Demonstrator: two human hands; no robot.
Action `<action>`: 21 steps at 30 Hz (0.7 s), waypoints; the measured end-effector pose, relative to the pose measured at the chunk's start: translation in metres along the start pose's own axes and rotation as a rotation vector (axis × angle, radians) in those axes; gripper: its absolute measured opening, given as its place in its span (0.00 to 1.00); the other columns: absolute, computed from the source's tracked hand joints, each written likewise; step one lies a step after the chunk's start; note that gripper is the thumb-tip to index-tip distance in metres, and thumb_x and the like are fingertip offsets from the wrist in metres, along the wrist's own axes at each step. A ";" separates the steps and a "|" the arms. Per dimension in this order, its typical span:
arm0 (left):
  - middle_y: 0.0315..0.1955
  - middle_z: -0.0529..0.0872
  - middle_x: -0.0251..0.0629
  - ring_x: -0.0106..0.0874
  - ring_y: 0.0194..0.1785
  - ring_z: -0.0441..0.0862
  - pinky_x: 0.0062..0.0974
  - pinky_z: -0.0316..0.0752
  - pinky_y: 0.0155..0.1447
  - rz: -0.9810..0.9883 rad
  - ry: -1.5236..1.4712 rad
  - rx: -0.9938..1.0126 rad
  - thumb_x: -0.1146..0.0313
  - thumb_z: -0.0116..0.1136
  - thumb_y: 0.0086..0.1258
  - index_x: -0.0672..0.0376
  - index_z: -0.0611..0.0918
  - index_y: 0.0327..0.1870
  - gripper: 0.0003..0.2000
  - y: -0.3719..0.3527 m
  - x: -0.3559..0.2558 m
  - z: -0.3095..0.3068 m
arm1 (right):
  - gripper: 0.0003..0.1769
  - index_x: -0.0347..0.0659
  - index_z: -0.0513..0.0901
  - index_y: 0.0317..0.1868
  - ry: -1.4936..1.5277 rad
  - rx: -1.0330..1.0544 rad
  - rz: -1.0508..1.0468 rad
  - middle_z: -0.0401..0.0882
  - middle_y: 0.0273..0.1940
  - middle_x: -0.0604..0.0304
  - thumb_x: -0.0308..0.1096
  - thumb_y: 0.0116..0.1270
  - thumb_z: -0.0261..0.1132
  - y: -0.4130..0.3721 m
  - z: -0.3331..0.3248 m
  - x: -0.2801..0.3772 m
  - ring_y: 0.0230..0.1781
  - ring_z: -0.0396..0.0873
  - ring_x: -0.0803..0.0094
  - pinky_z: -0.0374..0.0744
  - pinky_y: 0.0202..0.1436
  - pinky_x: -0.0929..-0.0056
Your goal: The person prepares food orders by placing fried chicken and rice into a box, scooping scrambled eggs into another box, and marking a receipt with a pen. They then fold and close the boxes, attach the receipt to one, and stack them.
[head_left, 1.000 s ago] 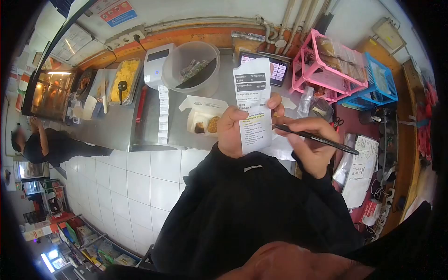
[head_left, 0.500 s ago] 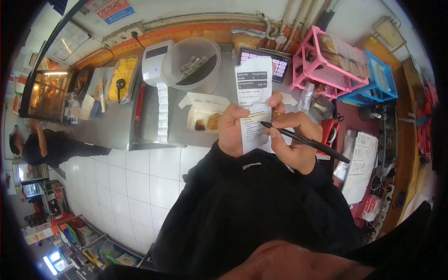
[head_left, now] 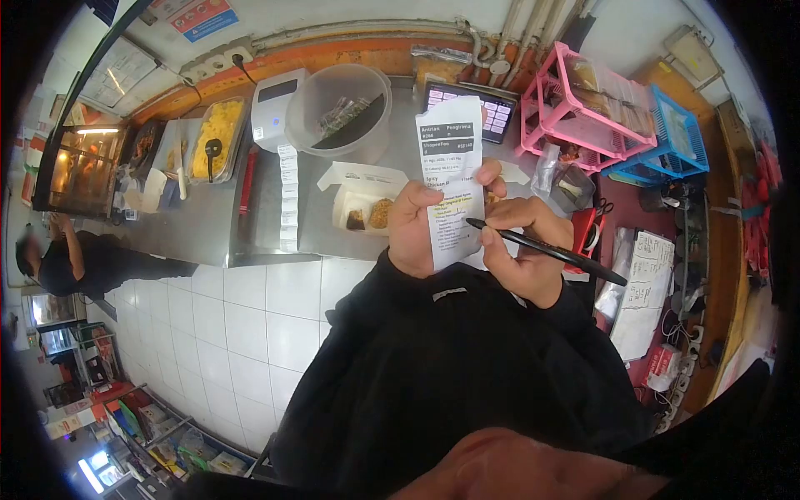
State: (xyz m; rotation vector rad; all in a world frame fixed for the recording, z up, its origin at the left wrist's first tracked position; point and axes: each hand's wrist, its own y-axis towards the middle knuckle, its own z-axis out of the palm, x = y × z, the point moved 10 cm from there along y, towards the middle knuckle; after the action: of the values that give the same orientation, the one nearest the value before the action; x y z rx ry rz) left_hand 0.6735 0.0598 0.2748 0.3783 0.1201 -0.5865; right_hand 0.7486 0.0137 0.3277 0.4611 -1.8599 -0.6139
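And here we are, with the printed receipt [head_left: 454,171] up in front of our chest, over the near edge of the desk [head_left: 327,242]. Our left hand [head_left: 414,233] is clamped on it, thumb across the front, fingertips curling round the far edge. Our right hand [head_left: 529,254] grips the black pen [head_left: 554,252] between thumb and fingers, right beside the left, and look at that tip: it is at the lower half of the slip, just under the yellow-marked lines! Whether it touches the paper, we cannot tell.

Behind the left wrist sits an open white box [head_left: 341,210], lid back, a dark piece and a breaded piece inside. Next to it we have a printed paper strip [head_left: 288,200] running down from the white printer [head_left: 271,121], with the clear tub [head_left: 299,129] close by. Past the receipt's top, a lit tablet [head_left: 498,123], partly covered by the slip; on its right, the pink baskets [head_left: 621,140] and a blue basket [head_left: 677,173]. And over on our far left, a co-worker [head_left: 108,260] in dark clothes stands by the lit cabinet [head_left: 90,182].
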 end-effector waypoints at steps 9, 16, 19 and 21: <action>0.45 0.71 0.42 0.37 0.55 0.71 0.36 0.69 0.60 0.027 0.022 0.007 0.61 0.46 0.56 0.63 0.68 0.59 0.27 -0.003 -0.003 0.004 | 0.07 0.40 0.77 0.28 -0.057 0.020 -0.013 0.79 0.25 0.60 0.24 0.49 0.69 -0.001 0.007 0.004 0.24 0.80 0.68 0.76 0.31 0.77; 0.44 0.71 0.42 0.38 0.54 0.71 0.38 0.69 0.61 0.031 0.000 -0.016 0.61 0.47 0.56 0.62 0.69 0.58 0.27 -0.007 -0.005 0.001 | 0.07 0.39 0.76 0.27 -0.012 0.024 0.004 0.79 0.26 0.58 0.23 0.49 0.67 -0.007 0.007 0.000 0.25 0.81 0.70 0.76 0.33 0.79; 0.43 0.71 0.41 0.37 0.53 0.71 0.41 0.68 0.63 0.032 0.010 -0.021 0.60 0.47 0.55 0.61 0.69 0.58 0.27 -0.008 -0.006 0.001 | 0.08 0.39 0.75 0.28 0.016 0.017 0.008 0.79 0.27 0.56 0.22 0.49 0.66 -0.008 0.007 -0.001 0.26 0.81 0.72 0.77 0.33 0.79; 0.43 0.71 0.40 0.36 0.53 0.72 0.43 0.67 0.64 0.026 -0.009 -0.036 0.60 0.48 0.55 0.61 0.69 0.58 0.27 -0.009 -0.007 0.005 | 0.08 0.39 0.75 0.28 0.012 0.030 0.004 0.79 0.27 0.56 0.22 0.49 0.66 -0.008 0.008 0.001 0.26 0.81 0.73 0.76 0.33 0.79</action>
State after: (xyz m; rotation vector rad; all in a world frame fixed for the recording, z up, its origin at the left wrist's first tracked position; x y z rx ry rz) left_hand 0.6629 0.0544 0.2780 0.3419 0.1172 -0.5599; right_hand 0.7412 0.0080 0.3213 0.4794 -1.8606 -0.5796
